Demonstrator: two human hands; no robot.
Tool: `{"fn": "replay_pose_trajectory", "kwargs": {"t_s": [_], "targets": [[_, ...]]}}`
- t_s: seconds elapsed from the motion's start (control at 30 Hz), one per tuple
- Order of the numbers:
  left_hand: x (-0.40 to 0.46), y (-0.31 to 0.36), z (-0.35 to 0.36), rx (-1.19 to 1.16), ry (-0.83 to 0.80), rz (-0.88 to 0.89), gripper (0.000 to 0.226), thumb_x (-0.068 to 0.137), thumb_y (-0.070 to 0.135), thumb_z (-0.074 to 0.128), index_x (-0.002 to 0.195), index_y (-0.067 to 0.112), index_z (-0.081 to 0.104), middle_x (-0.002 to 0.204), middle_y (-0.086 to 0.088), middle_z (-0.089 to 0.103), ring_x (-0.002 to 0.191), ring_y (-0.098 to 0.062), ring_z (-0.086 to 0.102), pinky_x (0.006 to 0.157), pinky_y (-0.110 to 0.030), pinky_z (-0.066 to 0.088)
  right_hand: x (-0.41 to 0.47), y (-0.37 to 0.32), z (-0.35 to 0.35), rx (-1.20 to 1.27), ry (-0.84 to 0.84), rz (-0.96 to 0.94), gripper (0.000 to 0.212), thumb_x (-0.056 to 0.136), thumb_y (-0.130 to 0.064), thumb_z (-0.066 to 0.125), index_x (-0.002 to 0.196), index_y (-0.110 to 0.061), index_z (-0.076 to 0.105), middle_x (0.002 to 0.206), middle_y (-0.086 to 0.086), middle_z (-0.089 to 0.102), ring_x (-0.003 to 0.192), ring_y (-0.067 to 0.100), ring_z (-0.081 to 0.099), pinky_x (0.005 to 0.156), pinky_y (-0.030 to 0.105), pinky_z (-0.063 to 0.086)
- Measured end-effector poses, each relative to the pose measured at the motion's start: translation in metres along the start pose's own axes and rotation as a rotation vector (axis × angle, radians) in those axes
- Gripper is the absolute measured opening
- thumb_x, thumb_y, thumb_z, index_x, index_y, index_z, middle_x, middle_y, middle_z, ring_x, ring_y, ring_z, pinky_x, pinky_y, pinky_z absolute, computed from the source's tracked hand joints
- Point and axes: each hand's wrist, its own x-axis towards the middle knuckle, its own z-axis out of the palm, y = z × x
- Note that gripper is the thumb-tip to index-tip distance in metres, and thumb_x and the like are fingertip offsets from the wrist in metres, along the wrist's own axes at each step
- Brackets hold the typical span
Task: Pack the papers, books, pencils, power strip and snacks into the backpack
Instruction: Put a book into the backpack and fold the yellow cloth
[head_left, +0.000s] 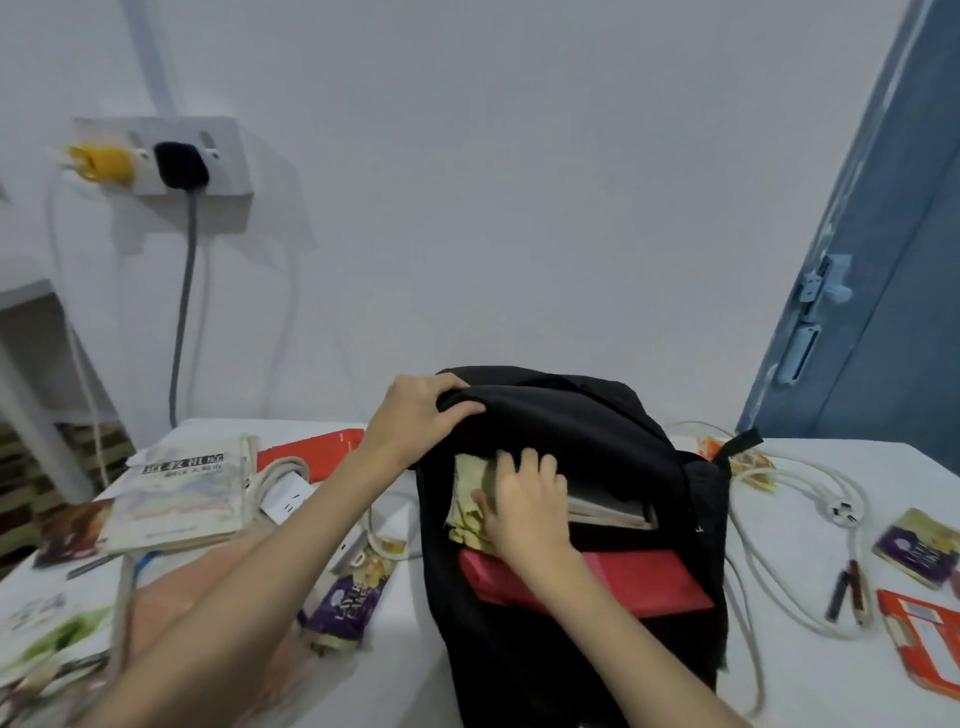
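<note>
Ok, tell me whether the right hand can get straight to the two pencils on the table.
Probably yes: the pencils lie uncovered right of the backpack, but the right hand must leave its opening first.

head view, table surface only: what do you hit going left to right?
Grey-covered book → white power strip → purple snack pack → black backpack → white plug → pencils → second purple snack pack.
</note>
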Motion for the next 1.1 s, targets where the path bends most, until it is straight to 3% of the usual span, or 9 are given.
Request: {"fn": "replay_pose_trajectory", "kwargs": {"t_s": [0.17,0.37,0.5,0.6,0.7,0.83,0.9,0.97,1.1], "targets": [[0.002,0.0,0.0,-0.03,-0.048,-0.028,0.025,0.081,0.031,0.07,0.099,0.014,0.072,0.091,-0.001,0.071,0.08,-0.012,0.061,0.074,-0.017,0.044,0.017,0.007,0.035,0.182,-0.479,-0.089,0.054,0.102,-0.042,0.014,0.149,-0.016,0.016,0.158,0.011,0.012,0.145,0.031,0.007,0.116,0.05,0.006],[-0.007,0.004,0.001,-0.062,-0.063,-0.068,0.022,0.081,0.03,0.07,0.098,0.016,0.072,0.091,0.001,0.071,0.082,-0.01,0.06,0.075,-0.018,0.045,0.057,0.001,0.049,0.184,-0.474,0.023,0.053,0.101,-0.042,0.012,0.139,-0.015,0.038,0.141,0.016,0.046,0.128,0.032,0.044,0.105,0.041,0.031],[-0.015,0.007,0.001,-0.109,-0.078,-0.126,0.025,0.078,0.027,0.074,0.1,0.017,0.07,0.094,0.005,0.068,0.082,-0.003,0.055,0.076,-0.012,0.044,0.047,0.012,0.029,0.276,-0.516,-0.011,0.059,0.099,-0.051,0.018,0.138,-0.013,0.04,0.14,0.016,0.047,0.128,0.032,0.044,0.105,0.039,0.035],[-0.021,0.004,0.007,-0.193,-0.204,-0.261,0.066,0.07,0.032,0.08,0.128,0.017,0.052,0.122,0.001,0.057,0.108,-0.011,0.052,0.093,-0.023,0.042,0.013,0.038,0.01,0.336,-0.484,-0.102,0.048,0.099,-0.039,0.037,0.139,-0.013,0.039,0.143,0.013,0.044,0.132,0.031,0.04,0.108,0.038,0.033],[-0.028,0.0,0.017,-0.154,-0.47,-0.419,0.11,0.054,0.074,0.066,0.143,0.02,0.032,0.133,0.001,0.051,0.124,-0.019,0.047,0.106,-0.035,0.037,-0.028,0.075,-0.005,0.434,-0.516,-0.068,0.045,0.096,-0.035,0.048,0.136,-0.016,0.048,0.139,0.005,0.05,0.13,0.02,0.044,0.109,0.027,0.032],[-0.026,0.025,0.028,-0.201,-0.578,-0.442,0.084,0.076,0.083,0.019,0.088,0.02,0.073,0.074,0.006,0.068,0.075,-0.014,0.06,0.076,-0.026,0.042,-0.077,0.131,-0.031,0.537,-0.388,0.042,0.033,0.094,-0.02,0.053,0.125,-0.01,0.059,0.121,-0.005,0.057,0.115,0.008,0.049,0.089,0.01,0.032],[-0.027,0.047,0.039,-0.149,-0.951,-0.436,0.083,0.085,0.07,0.01,0.09,0.016,0.073,0.072,-0.001,0.072,0.056,-0.012,0.057,0.062,-0.026,0.038,-0.095,0.155,-0.039,0.61,-0.308,0.113,0.019,0.09,-0.011,0.052,0.105,-0.009,0.063,0.103,-0.004,0.056,0.099,0.007,0.05,0.081,0.015,0.037],[-0.031,0.073,0.061,-0.039,-1.155,-0.369,0.061,0.092,0.061,0.024,0.099,0.017,0.066,0.082,0.002,0.072,0.057,-0.009,0.059,0.056,-0.023,0.038,-0.113,0.182,-0.042,0.62,-0.234,0.195,0.015,0.084,-0.024,0.051,0.07,-0.021,0.056,0.075,-0.009,0.057,0.072,0.0,0.052,0.07,0.027,0.042],[-0.041,0.129,0.12,-0.285,-0.843,-0.2,0.02,0.093,0.036,0.053,0.086,0.021,0.064,0.084,0.004,0.069,0.061,-0.006,0.057,0.052,-0.013,0.041,-0.152,0.243,-0.057,0.704,0.029,0.355,0.021,0.091,-0.013,0.059,0.084,-0.031,0.067,0.089,-0.019,0.065,0.089,-0.003,0.06,0.077,0.007,0.044]]}}
